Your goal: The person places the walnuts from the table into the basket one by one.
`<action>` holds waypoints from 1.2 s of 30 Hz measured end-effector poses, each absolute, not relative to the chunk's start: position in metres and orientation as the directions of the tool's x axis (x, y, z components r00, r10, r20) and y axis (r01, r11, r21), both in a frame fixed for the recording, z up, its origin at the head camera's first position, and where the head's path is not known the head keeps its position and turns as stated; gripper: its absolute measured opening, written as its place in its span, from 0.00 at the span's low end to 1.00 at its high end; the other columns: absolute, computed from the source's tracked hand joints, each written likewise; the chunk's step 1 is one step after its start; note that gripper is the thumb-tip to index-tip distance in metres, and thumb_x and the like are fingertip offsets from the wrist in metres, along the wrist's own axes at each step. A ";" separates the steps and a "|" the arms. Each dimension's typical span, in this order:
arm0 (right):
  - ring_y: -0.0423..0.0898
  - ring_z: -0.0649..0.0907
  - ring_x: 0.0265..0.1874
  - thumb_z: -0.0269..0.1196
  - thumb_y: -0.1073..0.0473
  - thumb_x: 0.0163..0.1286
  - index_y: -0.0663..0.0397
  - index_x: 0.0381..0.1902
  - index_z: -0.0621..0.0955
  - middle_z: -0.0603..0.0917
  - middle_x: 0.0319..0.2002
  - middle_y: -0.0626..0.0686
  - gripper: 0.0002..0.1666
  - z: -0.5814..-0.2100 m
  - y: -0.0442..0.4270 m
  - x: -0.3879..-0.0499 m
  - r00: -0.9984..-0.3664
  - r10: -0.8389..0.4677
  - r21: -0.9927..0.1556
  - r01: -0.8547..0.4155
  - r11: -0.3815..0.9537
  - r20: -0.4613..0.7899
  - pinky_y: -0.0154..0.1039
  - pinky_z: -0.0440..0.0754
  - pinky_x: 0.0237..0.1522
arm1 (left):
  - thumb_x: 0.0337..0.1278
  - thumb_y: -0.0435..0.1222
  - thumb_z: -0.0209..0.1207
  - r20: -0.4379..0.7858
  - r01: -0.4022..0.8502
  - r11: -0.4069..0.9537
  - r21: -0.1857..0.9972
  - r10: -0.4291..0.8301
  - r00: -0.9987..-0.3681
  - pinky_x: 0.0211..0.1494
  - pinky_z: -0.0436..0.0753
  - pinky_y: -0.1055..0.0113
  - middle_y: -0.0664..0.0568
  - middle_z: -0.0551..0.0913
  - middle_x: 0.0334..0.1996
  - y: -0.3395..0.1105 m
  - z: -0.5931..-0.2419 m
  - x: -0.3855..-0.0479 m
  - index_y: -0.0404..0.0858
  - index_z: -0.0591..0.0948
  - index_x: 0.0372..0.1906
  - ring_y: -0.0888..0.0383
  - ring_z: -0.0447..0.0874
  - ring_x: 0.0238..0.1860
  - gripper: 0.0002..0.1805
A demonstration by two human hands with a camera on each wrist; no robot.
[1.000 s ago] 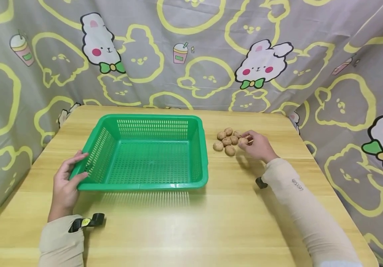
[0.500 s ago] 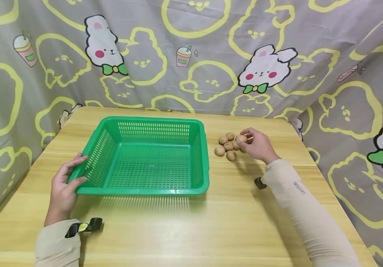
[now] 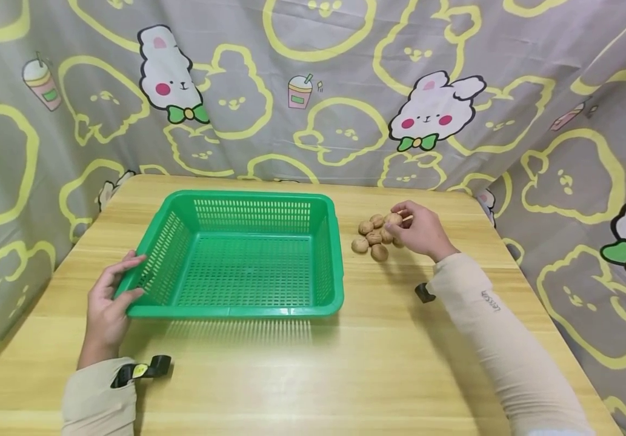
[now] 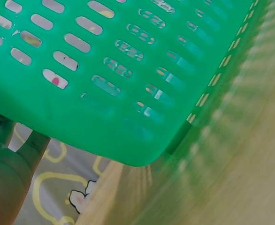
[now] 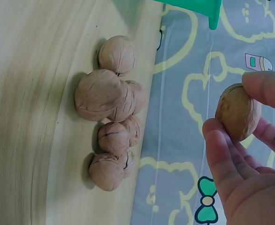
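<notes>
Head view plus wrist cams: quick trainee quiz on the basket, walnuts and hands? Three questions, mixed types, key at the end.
1. Fill in: seen from the person's side, the loose, rounded brown walnuts on the pale wooden table lie to the ___ of the rectangular green plastic basket.
2. True or false: walnuts lie inside the basket.
3. What does the right hand pinch? A) the basket's rim B) one walnut C) nothing

Key: 1. right. 2. False. 3. B; the left hand is the one on the basket.
</notes>
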State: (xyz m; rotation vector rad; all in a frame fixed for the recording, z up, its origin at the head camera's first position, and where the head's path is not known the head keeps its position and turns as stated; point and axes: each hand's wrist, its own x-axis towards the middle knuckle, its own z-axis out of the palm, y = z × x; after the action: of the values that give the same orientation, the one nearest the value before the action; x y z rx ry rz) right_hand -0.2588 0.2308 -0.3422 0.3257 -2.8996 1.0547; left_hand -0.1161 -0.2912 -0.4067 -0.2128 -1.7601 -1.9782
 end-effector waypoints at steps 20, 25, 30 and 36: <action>0.54 0.82 0.40 0.65 0.55 0.65 0.58 0.55 0.76 0.79 0.47 0.60 0.23 -0.327 0.202 -0.256 -0.960 -0.231 -0.661 -0.276 0.697 0.157 0.47 0.82 0.35 | 0.38 0.09 0.37 0.389 0.422 -0.051 0.905 -0.298 -0.872 0.68 0.62 0.72 0.52 0.82 0.52 -0.286 -0.404 -0.118 0.21 0.75 0.52 0.54 0.61 0.70 0.31; 0.54 0.81 0.41 0.65 0.55 0.65 0.58 0.54 0.77 0.79 0.47 0.59 0.22 -0.320 0.190 -0.258 -0.955 -0.245 -0.666 -0.292 0.686 0.167 0.48 0.81 0.40 | 0.36 0.09 0.35 0.397 0.432 -0.061 0.900 -0.295 -0.869 0.68 0.62 0.72 0.52 0.82 0.52 -0.288 -0.404 -0.118 0.21 0.75 0.52 0.53 0.60 0.71 0.32; 0.54 0.81 0.42 0.66 0.54 0.64 0.57 0.54 0.77 0.79 0.47 0.59 0.22 -0.316 0.179 -0.258 -0.954 -0.247 -0.677 -0.294 0.675 0.168 0.48 0.80 0.42 | 0.36 0.10 0.35 0.389 0.424 -0.058 0.904 -0.299 -0.871 0.68 0.62 0.72 0.53 0.82 0.52 -0.287 -0.403 -0.118 0.22 0.76 0.51 0.54 0.60 0.71 0.32; 0.53 0.80 0.42 0.65 0.54 0.65 0.57 0.54 0.76 0.79 0.48 0.58 0.22 -0.311 0.167 -0.260 -0.945 -0.271 -0.691 -0.320 0.649 0.183 0.47 0.80 0.43 | 0.36 0.10 0.35 0.373 0.404 -0.046 0.914 -0.298 -0.879 0.68 0.61 0.73 0.53 0.81 0.53 -0.287 -0.404 -0.117 0.23 0.76 0.52 0.54 0.59 0.71 0.33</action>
State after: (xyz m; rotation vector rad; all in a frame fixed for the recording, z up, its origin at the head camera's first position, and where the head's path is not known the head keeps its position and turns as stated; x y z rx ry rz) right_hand -0.2598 0.1673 -0.3114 0.5009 -2.7946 1.1895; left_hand -0.1174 -0.2875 -0.4035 -0.1125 -1.7667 -1.9733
